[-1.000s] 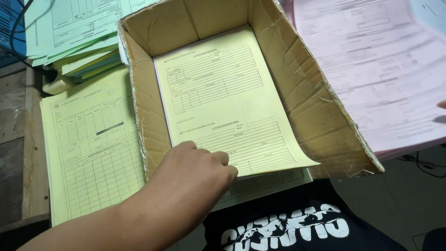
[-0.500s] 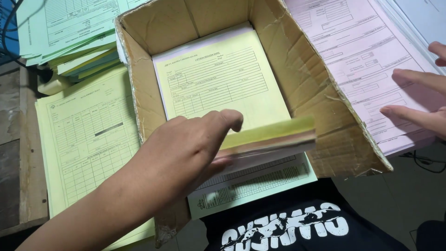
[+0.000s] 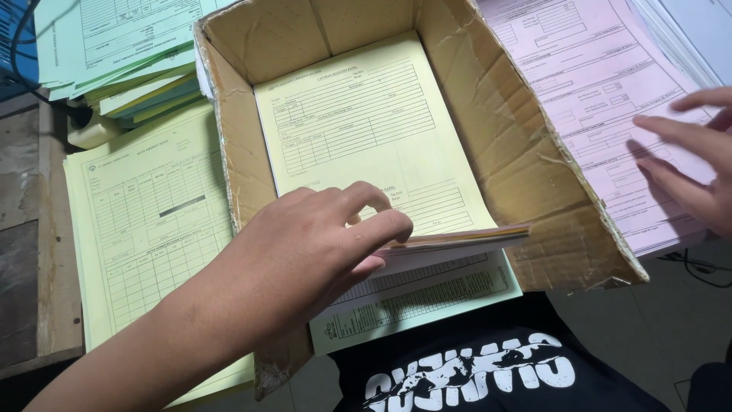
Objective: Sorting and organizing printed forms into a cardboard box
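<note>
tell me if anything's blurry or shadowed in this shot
Head view: the forms in the cardboard box look sharp; the right hand is slightly soft and casts a shadow on the pink sheets; the left hand shades the paper stack beneath; lighting even, no glare.

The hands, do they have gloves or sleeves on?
No. The left hand and its forearm are bare, with no sleeve, glove, ring or watch in view. The right hand shows only bare fingers at the picture's edge. A black shirt with white print shows below.
</note>
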